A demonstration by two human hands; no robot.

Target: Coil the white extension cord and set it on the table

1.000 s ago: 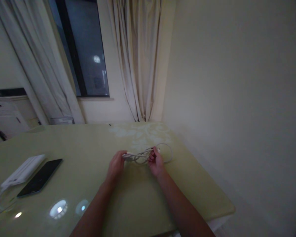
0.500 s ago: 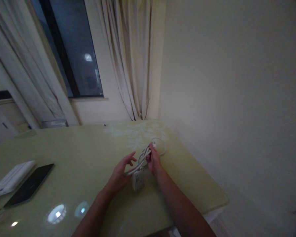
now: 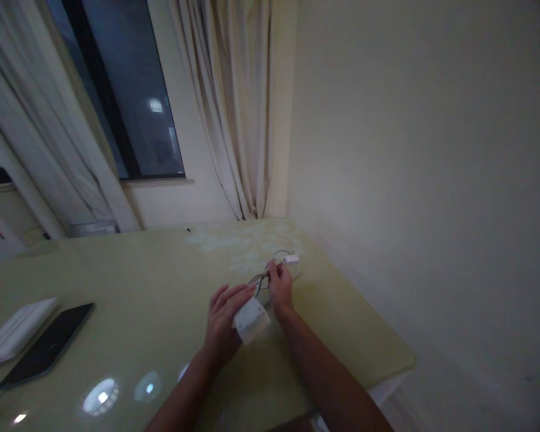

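Observation:
A bundled white cable (image 3: 260, 279) runs between my two hands over the table. My left hand (image 3: 225, 318) is closed round the cable bundle and the top of a white power strip (image 3: 252, 319), whose end faces me, slightly tilted and blurred. With thumb and fingers pinched, my right hand (image 3: 279, 287) grips the far end of the cable. Just beyond those fingertips is a small white plug (image 3: 291, 258), with a thin loop of cord around it. The left palm hides part of the power strip.
Pale green glossy table (image 3: 153, 288) under both hands, ending at a right edge beside the wall (image 3: 409, 180). At the left lie a black tablet-like slab (image 3: 49, 343) and a white flat object (image 3: 18, 330). Curtains (image 3: 238, 108) and a window (image 3: 130, 90) stand behind.
The power strip, which hung below the cable, has swung up against my left hand, whose fingers have closed over it. The white plug now shows more clearly past my right fingertips.

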